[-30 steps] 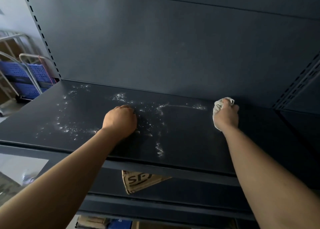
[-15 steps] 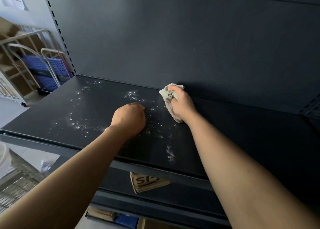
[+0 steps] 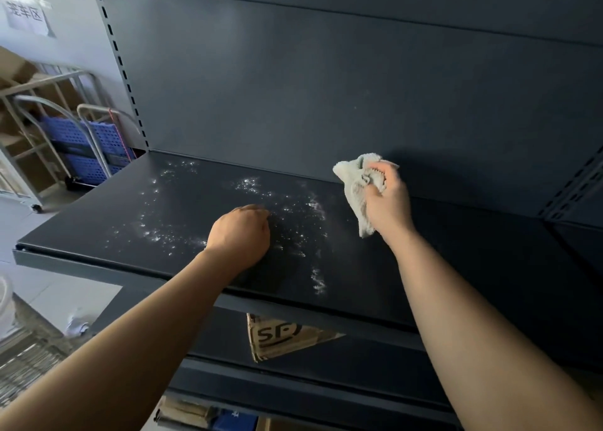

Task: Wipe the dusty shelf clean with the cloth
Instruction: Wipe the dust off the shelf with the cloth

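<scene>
Gripping the cloth (image 3: 358,189) in our right hand (image 3: 386,202), we had it bunched in the fingers near the back of the shelf (image 3: 98,221), close to the dark back panel (image 3: 326,88). Whether the cloth's lower end touched the surface or hung just above it, we could not tell. The cloth was pale and crumpled, one corner sticking out to the left, a tail trailing below the wrist.

Our left hand (image 3: 239,231) sat as a closed fist, knuckles down on the shelf, nothing visible inside it (fingers curled under, so we could not be sure).

White dust (image 3: 163,231) lay scattered across the left and middle of the dark shelf: one patch by the rear left corner, more specks to the left of the left hand, a streak between the two hands, and a small smear near the front edge. The shelf to the right of the cloth looked plain dark.

Below the front lip, a cardboard piece (image 3: 280,336) with printed letters showed. Blue carts (image 3: 94,146) stood off to the left.
</scene>
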### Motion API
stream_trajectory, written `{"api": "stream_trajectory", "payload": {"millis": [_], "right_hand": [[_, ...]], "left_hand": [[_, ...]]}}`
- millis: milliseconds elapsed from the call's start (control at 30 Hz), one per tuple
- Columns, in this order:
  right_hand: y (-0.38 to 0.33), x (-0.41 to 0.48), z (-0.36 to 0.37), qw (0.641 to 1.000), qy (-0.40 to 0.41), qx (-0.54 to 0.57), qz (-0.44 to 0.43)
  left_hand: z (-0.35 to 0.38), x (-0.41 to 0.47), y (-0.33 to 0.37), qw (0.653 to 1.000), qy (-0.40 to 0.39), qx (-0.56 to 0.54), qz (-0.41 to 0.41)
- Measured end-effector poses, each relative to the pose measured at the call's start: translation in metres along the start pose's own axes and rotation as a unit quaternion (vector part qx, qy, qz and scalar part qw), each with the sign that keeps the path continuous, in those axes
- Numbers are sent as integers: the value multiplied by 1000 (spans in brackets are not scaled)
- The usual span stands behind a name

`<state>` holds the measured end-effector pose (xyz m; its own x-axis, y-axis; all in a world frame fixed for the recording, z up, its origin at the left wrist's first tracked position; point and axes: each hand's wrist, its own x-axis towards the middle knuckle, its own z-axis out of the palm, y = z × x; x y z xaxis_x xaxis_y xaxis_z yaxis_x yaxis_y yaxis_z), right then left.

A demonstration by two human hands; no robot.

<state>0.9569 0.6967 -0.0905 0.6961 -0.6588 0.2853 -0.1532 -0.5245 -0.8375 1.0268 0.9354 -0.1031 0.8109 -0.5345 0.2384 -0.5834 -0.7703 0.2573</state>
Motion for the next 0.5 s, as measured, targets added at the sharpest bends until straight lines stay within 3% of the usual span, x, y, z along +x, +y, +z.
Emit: {"api": "stream_trajectory", "payload": {"millis": [100,200,333,433,500], "right_hand": [[6,-10,11,984,-86,-155,-8],[3,-11,6,994,-18,-105,-2],[9,-13,-4,990,-62,-123,7],[9,-8,-20,995,24,-84,40],[18,-6,-29,979,58,-173,94]], "left_hand": [[-2,-7,-2,1000,-21,0,-2],[-5,-13,-2,1000,-25,-6,-1],[-6,-17,-3,1000,-30,-7,5],[-9,-18,-7,999,-30,-11,2],[-11,-18,-10,999,-32,-10,4]]}}
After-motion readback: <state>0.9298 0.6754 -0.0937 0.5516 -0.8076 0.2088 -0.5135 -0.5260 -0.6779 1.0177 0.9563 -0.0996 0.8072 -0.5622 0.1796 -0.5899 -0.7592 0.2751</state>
